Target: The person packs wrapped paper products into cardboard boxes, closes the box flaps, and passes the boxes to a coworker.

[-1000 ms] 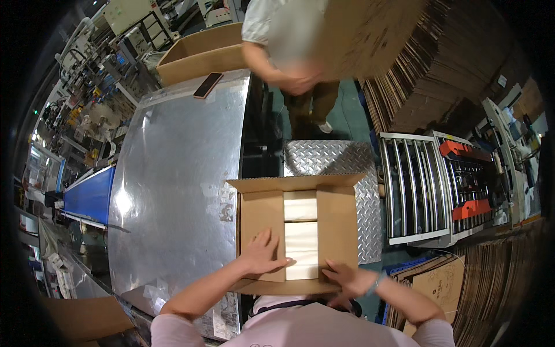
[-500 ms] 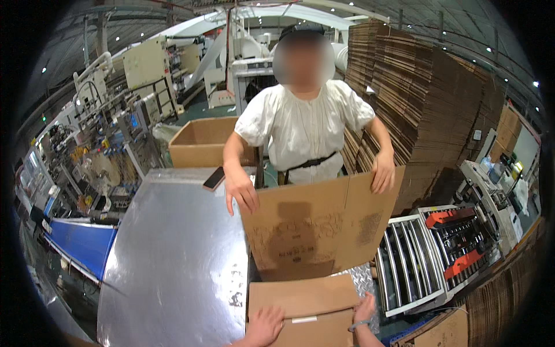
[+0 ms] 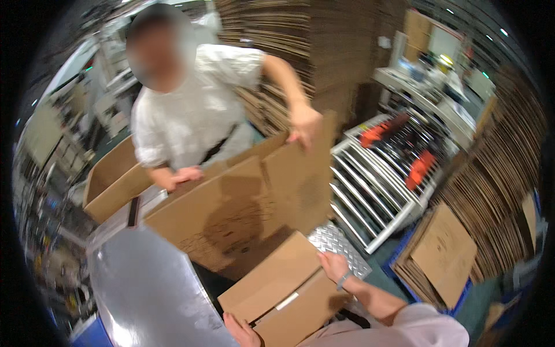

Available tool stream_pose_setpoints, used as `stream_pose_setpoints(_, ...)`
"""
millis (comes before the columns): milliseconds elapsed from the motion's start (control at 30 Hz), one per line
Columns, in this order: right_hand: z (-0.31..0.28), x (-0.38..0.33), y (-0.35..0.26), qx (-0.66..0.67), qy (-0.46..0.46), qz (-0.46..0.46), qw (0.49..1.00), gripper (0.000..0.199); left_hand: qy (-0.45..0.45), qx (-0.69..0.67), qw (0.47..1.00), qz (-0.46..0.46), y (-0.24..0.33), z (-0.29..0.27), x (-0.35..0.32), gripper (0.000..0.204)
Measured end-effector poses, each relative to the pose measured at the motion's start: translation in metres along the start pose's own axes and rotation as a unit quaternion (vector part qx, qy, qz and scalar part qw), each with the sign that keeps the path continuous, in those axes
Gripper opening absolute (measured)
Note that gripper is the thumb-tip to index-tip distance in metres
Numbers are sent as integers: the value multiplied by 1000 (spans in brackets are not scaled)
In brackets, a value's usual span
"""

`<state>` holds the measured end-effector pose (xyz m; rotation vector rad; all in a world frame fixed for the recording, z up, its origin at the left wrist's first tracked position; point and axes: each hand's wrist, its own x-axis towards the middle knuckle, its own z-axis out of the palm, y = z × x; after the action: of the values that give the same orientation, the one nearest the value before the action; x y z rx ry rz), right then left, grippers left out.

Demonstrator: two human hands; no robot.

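Note:
A brown cardboard box [image 3: 272, 276] with closed top flaps and a small white strip along the seam lies tilted in front of me. My left hand [image 3: 241, 331] presses on its left edge near the lower rim of the picture, partly cut off. At the right edge, my right hand [image 3: 334, 266], with a band on the wrist, has its fingers curled round the cardboard. Just beyond stands a larger open cardboard carton [image 3: 231, 214] with dark print. A co-worker's two hands hold that carton by its upper rim.
A shiny metal table [image 3: 150, 283] lies to the left, with a dark phone [image 3: 134, 211] at its far end. Ahead right is a roller conveyor [image 3: 370, 191] with orange parts. Stacked flat cardboard [image 3: 445, 254] stands at the right. Another open carton [image 3: 113, 173] sits behind the table.
My view has swung right and tilted. My left hand has gone from the box's top to its left edge. The co-worker has leaned left; the large carton now stands opened out.

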<state>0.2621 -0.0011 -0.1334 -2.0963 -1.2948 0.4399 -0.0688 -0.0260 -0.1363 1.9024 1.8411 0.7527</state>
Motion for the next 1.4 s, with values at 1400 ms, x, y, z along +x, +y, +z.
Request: stream_pose_setpoints(1400, -128, 20, 343, -142, -290, 71, 944, 53, -583, 95, 806, -41, 49, 260, -162, 41)
